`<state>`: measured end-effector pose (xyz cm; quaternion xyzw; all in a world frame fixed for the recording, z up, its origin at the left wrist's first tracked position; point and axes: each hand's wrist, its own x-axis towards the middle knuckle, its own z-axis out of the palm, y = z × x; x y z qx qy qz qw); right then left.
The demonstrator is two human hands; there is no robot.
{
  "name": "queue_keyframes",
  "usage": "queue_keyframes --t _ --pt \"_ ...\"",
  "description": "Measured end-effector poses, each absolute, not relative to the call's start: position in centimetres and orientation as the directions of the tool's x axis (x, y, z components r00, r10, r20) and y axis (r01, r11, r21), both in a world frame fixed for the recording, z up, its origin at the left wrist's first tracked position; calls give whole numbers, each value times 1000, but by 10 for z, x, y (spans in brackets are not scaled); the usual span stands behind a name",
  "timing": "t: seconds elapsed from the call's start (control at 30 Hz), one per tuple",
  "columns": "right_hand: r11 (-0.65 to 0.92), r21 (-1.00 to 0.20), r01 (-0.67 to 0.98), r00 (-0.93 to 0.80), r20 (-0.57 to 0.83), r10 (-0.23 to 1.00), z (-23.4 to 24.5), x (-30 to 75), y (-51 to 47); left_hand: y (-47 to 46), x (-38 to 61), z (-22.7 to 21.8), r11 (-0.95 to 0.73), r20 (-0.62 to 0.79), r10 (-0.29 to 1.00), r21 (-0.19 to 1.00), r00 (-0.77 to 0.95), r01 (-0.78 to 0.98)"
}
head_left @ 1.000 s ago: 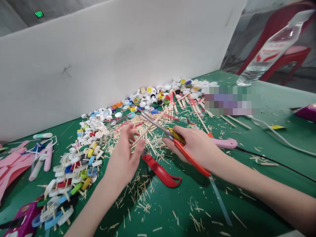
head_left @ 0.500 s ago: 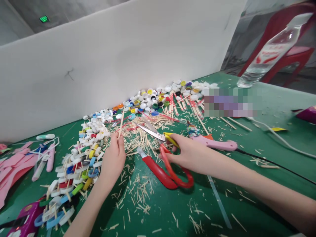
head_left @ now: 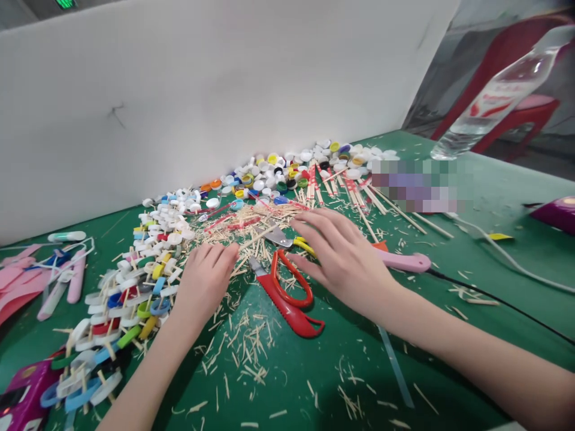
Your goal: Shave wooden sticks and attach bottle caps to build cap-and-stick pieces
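Observation:
My left hand point(head_left: 207, 276) is closed, with a thin wooden stick point(head_left: 258, 237) pinched at the fingertips and pointing right. My right hand point(head_left: 344, 254) is open, its fingers spread above a pair of scissors point(head_left: 294, 282) with one red and one yellow handle loop. The scissors lie partly across a red-handled knife point(head_left: 291, 314). Wood shavings and short stick bits point(head_left: 251, 353) are strewn around both hands. Behind my right hand, a pink-handled tool point(head_left: 406, 261) with a black cord is partly hidden.
Bottle caps pierced by sticks point(head_left: 130, 299) line the left side, and loose caps point(head_left: 269, 173) bank against the white panel point(head_left: 233, 90). Paper-wrapped sticks point(head_left: 354, 191) lie at the back. A water bottle point(head_left: 498, 99) stands right; a purple device point(head_left: 27, 392) sits front left.
My right hand has let go of the scissors, which now rest on the table, and its fingers have spread. The stick in my left hand has tipped from upright to slanting right.

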<state>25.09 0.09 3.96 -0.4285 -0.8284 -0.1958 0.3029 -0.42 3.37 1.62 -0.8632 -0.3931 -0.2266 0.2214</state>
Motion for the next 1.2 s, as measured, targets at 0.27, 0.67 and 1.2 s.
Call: queue_keyframes --t 0.27,0.67,1.2 --pt "639 176 749 -632 480 608 26 245 3 19 3 23 -717 475 399 -370 784 590" --pt "663 85 744 -619 463 635 18 237 -3 4 26 17 -627 515 491 -351 703 695" --pt "560 43 827 -478 577 662 10 228 -9 -4 44 9 -571 621 585 -142 522 809"
